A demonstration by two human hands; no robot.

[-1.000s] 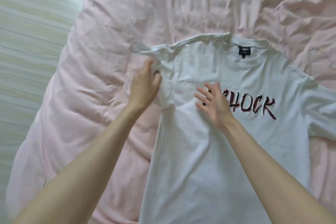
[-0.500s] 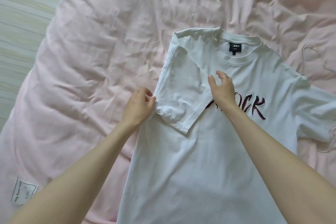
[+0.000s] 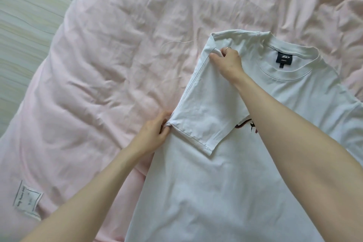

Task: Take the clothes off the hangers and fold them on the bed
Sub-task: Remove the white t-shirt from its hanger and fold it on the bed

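Note:
A white T-shirt (image 3: 206, 192) lies face up on the pink bed cover (image 3: 117, 65), collar away from me, with a black neck label (image 3: 284, 59). Its left sleeve (image 3: 206, 116) is folded inward over the chest and covers part of the dark red lettering (image 3: 245, 125). My left hand (image 3: 155, 131) pinches the shirt's edge at the sleeve's lower corner. My right hand (image 3: 227, 63), wearing a ring, grips the fold near the shoulder seam. My right forearm hides most of the lettering. No hanger is in view.
The pink cover is rumpled and fills most of the view. A white care label (image 3: 27, 202) is sewn on near its lower left corner. A pale striped floor (image 3: 23, 25) shows at the far left beyond the bed's edge.
The left sleeve was flipped inward onto the chest. My right hand has since slid from the lettering up to the shoulder fold, while my left hand stays at the sleeve's lower corner.

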